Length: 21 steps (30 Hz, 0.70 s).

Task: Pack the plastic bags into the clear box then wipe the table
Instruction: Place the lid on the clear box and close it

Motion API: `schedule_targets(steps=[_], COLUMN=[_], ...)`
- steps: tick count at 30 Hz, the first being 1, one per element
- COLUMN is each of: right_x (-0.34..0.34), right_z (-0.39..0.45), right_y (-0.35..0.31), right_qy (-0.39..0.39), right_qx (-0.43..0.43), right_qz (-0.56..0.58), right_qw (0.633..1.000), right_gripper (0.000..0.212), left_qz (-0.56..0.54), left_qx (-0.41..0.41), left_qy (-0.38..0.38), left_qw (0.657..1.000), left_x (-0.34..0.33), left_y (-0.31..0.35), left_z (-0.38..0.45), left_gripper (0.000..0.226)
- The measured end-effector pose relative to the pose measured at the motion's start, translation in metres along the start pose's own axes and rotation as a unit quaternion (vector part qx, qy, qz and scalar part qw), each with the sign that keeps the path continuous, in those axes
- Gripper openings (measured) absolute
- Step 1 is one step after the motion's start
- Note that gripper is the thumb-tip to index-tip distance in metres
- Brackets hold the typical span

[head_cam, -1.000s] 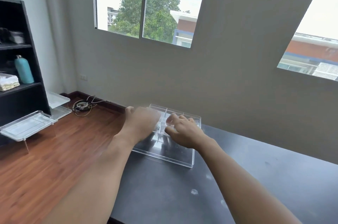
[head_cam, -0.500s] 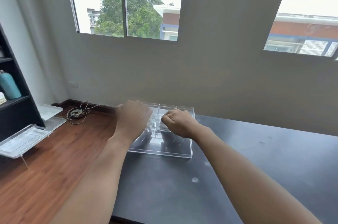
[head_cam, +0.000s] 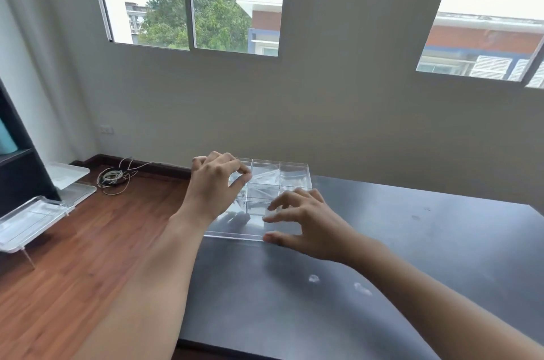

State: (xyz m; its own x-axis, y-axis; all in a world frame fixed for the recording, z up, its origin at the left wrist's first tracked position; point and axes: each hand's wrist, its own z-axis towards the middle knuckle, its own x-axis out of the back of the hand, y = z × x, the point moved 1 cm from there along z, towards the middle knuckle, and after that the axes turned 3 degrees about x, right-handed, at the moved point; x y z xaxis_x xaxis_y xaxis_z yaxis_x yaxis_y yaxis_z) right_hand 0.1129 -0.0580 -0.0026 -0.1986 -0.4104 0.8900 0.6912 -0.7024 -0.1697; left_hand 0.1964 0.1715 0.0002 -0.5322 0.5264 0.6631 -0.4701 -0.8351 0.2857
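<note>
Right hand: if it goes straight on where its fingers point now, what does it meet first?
Most likely the clear box: the right hand hovers at its near right corner, fingers spread toward the compartments. Depth is uncertain.

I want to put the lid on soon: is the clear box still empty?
Not empty. Crumpled clear plastic bags show in the far compartments of the clear box. How full it is, cannot tell.

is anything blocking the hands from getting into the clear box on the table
Nothing visible does. The clear box has no lid on it; its divided compartments are open at the top. The left hand is over its left side with fingers pinched, and the right hand is spread at its near right corner.
</note>
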Motion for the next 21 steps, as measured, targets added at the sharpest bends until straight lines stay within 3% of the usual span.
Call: schedule_targets(steps=[8, 13, 17, 21], right_x=[-0.003, 0.016, 0.048, 0.074], right_z=[-0.001, 0.011, 0.025, 0.045], right_y=[-0.007, -0.011, -0.006, 0.01], right_qy=[-0.015, 0.013, 0.017, 0.032], right_qx=[-0.044, -0.07, -0.201, -0.286], right_qz=[0.016, 0.081, 0.153, 0.282], right_qw=[0.999, 0.994, 0.967, 0.915], right_gripper=[0.014, 0.013, 0.019, 0.021], left_qz=[-0.071, -0.128, -0.114, -0.112], left_qx=[-0.065, -0.102, -0.089, -0.043], left_qy=[0.052, 0.182, 0.271, 0.283], left_qw=[0.994, 0.97, 0.952, 0.951], left_x=[0.019, 0.05, 0.062, 0.061], left_y=[0.008, 0.031, 0.037, 0.029], left_z=[0.002, -0.001, -0.006, -0.007], left_gripper=[0.009, 0.007, 0.012, 0.006])
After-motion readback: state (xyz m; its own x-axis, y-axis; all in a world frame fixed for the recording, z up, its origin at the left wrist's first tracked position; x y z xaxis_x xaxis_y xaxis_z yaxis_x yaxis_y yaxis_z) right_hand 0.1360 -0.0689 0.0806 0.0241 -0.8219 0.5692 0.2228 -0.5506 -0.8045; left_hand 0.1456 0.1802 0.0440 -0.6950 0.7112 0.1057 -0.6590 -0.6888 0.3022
